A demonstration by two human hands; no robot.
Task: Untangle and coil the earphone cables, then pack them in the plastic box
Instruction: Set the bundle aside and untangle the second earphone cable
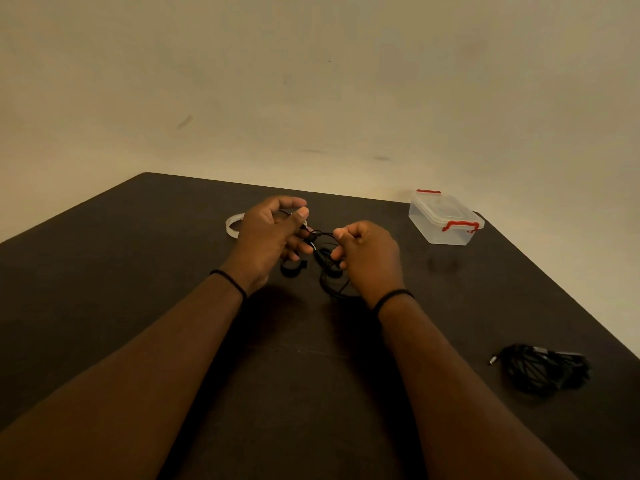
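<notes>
Centre of dark table (138, 271): left hand (273, 233) and right hand (367, 254) are both pinching the tangled black earphone cable (323, 252), loops hanging. Plastic box (445, 218) is sitting at 2 o'clock, lid on, red clips, contents unclear. Second cable bundle (543, 370) is lying at 4 o'clock.

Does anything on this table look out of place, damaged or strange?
Nothing looks damaged or spilled. The plastic box stands upright, lid on. Both hands, left hand and right hand, hold the tangled earphone cable. A second cable bundle lies near the table's right edge.
</notes>
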